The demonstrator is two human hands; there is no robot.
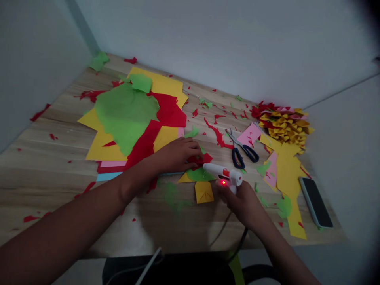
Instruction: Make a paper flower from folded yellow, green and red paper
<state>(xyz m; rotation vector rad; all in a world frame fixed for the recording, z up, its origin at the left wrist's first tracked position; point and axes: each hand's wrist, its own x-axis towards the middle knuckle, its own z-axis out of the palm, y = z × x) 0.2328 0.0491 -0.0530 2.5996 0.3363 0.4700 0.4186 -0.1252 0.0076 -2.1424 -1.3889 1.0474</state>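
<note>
My right hand is wrapped round the grip of a white hot glue gun with an orange part and a glowing red light. Its nozzle points left at a small red paper piece. From the left, my left hand has its thumb and curled fingers on that red paper. Green paper lies under the nozzle, partly hidden by the red piece. Just below sits a folded yellow paper piece with creases.
Stacked coloured sheets lie to the left. Scissors with dark handles rest beyond the glue gun. On the right are a yellow paper cut-out, a cluster of folded yellow and red paper and a phone. Scraps litter the wooden table.
</note>
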